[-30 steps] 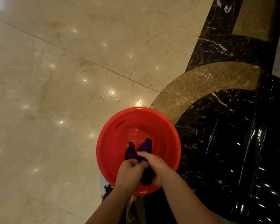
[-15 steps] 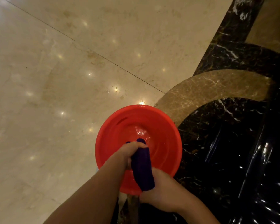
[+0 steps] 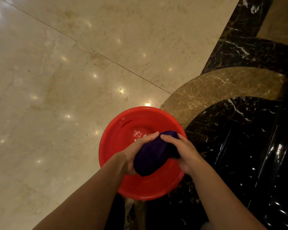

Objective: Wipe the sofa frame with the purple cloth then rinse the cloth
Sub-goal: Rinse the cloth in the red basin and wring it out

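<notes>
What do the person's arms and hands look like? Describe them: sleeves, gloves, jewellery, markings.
Both forearms are bare right to the bottom edge of the head view, with no sleeve or cuff showing. The left hand and the right hand wear no gloves. No watch, bracelet or ring is visible on the wrists or fingers, and no markings can be made out in the dim light.

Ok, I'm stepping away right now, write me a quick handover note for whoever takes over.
Left hand: gripping the near end of the purple cloth.
Right hand: gripping its far end.
Cloth: bunched into a roll, held above the red basin, which sits on the marble floor with a little water in it.
Done: cloth has reached the basin; sofa frame is out of view, so wiping cannot be checked.
Left: finish wringing and rinsing.
</notes>
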The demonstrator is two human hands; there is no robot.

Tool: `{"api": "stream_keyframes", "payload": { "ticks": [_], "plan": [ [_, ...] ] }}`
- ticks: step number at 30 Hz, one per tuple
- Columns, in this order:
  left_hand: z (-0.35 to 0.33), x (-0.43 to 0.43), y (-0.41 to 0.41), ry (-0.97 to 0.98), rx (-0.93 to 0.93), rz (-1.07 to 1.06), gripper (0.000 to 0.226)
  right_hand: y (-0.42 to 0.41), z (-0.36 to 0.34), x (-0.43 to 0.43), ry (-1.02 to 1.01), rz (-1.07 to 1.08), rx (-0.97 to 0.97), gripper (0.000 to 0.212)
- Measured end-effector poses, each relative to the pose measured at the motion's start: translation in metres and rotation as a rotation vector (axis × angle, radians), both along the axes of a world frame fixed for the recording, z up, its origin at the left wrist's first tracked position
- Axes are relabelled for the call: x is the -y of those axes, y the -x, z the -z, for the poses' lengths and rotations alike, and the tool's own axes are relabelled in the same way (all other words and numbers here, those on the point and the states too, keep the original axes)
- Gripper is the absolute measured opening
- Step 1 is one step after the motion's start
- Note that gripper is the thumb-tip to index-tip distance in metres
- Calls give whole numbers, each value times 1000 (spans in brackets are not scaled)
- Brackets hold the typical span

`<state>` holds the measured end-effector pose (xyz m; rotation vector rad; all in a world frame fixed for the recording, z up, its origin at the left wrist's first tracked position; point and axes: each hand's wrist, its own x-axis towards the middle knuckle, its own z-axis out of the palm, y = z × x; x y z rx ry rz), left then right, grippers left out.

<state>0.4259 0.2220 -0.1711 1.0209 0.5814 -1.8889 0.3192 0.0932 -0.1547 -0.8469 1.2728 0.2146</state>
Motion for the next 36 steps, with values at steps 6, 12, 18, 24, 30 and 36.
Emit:
{"api": "stream_keyframes", "payload": {
  "ticks": [6,12,18,24,30,36],
  "plan": [
    [-8,0,-4,-4,-17,-19,51,-22,7,-11,-315,89,101,31],
    [-21,20,-1,43,26,79,76,-17,22,-17,-177,321,136,27],
    [-27,25,-29,97,-152,556,82,-12,20,-13,-194,433,447,30],
    [-20,32,-42,169,-155,937,28,-26,19,-20,-174,439,231,18],
    [-8,27,-28,67,73,1032,14,-39,36,-24,-23,291,-104,36],
    [7,23,-1,170,726,1254,20,-50,65,-28,172,210,-413,15]
  ]
}}
